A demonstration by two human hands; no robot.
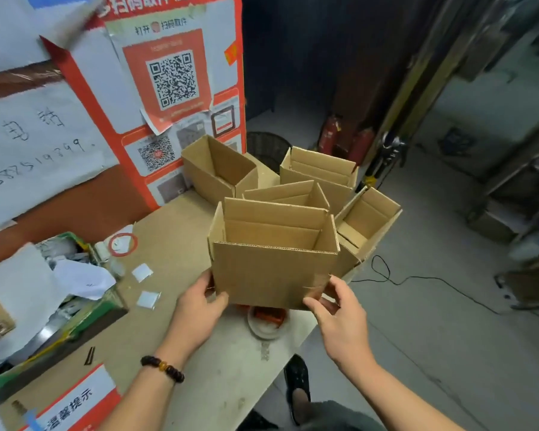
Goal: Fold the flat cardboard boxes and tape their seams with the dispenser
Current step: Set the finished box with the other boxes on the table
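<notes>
The person holds an opened cardboard box point(274, 262) upright, mouth up, between both hands. The left hand point(199, 301) grips its lower left corner, thumb on the near face; the right hand point(333, 301) pinches the lower right corner. The box's long axis runs from hand to hand. Directly beneath it, nearer the left hand, lies the tape dispenser point(268, 320) on the table point(218, 362). Four more folded boxes point(318, 172) stand just beyond.

Left hand point(201, 301) and right hand point(336, 309) grip open box point(274, 272) above tape dispenser point(268, 320).
</notes>
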